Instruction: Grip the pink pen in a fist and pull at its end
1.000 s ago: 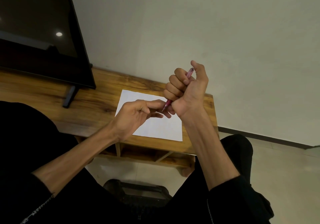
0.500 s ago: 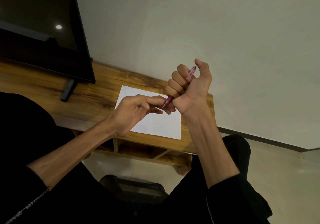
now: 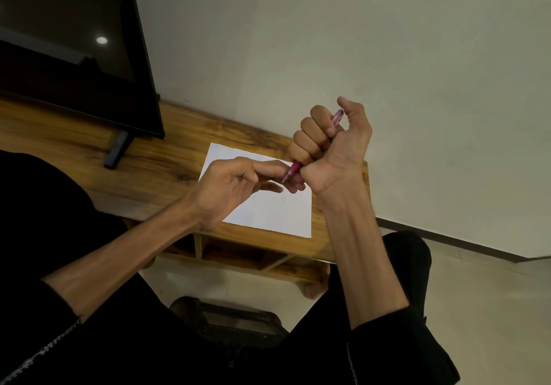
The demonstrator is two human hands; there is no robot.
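My right hand (image 3: 334,149) is raised above the table in a fist and grips a pink pen (image 3: 293,170); the pen's clear top sticks out by the thumb and its tip points down and left. My left hand (image 3: 229,184) reaches in from the left, its forefinger and thumb at the pen's tip, the other fingers loosely curled. Whether it pinches the tip or only touches it I cannot tell. Below both hands a white sheet of paper (image 3: 268,208) lies flat on the wooden table (image 3: 167,158).
A large black screen (image 3: 68,44) on a dark foot (image 3: 117,153) stands at the table's left. A pale wall rises behind. A shelf runs under the tabletop. Tiled floor (image 3: 477,301) lies to the right. A dark object (image 3: 229,316) sits between my knees.
Both hands stay together at the pen. My left forefinger has stretched out along the pen's tip. The view has shifted slightly.
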